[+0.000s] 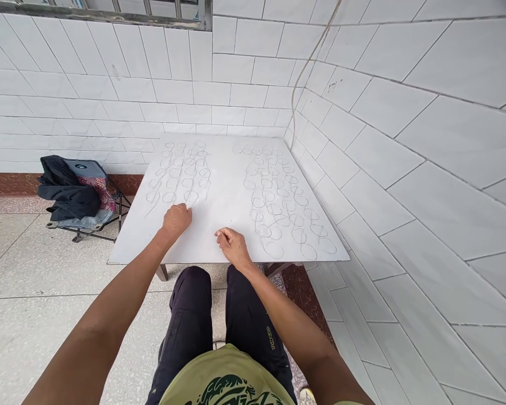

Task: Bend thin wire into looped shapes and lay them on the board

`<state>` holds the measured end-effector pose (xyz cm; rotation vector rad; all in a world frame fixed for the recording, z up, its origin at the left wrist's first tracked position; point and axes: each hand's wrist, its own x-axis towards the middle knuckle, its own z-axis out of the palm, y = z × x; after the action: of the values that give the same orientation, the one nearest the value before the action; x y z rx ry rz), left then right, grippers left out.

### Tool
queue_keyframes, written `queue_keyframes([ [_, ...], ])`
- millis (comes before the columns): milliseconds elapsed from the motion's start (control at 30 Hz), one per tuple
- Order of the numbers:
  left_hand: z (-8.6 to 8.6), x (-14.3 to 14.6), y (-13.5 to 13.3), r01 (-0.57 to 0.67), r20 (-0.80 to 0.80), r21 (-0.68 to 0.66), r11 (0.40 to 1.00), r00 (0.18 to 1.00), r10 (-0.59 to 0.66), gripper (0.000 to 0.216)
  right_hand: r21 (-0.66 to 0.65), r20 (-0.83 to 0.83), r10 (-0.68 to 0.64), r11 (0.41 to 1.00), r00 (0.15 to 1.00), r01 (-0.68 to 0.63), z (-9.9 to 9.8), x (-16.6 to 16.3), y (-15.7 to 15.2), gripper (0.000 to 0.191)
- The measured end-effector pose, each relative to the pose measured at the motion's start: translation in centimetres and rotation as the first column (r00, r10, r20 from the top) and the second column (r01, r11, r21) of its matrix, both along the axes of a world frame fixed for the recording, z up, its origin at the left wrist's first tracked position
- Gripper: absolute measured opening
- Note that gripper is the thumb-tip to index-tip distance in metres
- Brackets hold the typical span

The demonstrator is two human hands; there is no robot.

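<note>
A white board (227,185) lies flat as a tabletop before me. Thin grey looped strands (189,173) run in rows on its left half, and a denser group of looped strands (273,197) covers the right half. Whether they are fine wire, thread or drawn lines, I cannot tell. My left hand (177,219) is closed, resting at the near end of the left rows. Near the board's front edge, my right hand (233,244) has its fingers curled, thumb and forefinger pinched. Anything held in either hand is hidden or too thin to make out.
White tiled walls meet in a corner behind and to the right of the board. A cable (297,90) hangs down that corner. Left of the board stands a folding chair (105,194) with dark clothing (69,191) on it. My knees are at the front edge.
</note>
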<state>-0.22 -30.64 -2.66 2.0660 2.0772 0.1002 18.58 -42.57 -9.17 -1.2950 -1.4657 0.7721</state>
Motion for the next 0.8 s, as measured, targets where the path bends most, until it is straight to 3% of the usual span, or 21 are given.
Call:
queue_keyframes([
  [633, -1.8, 0.9, -1.5, -0.018, -0.019, 0.211, 0.977, 1.000, 0.022, 0.043, 0.011, 0.038, -0.011, 1.000, 0.999, 0.011, 0.6, -0.2, -0.1, 0.026],
  [800, -2.0, 0.9, -2.1, -0.030, 0.007, 0.253, 0.967, 1.000, 0.029, 0.045, 0.170, 0.108, -0.056, 0.985, 0.993, 0.037, 2.5, 1.4, -3.4, 0.025],
])
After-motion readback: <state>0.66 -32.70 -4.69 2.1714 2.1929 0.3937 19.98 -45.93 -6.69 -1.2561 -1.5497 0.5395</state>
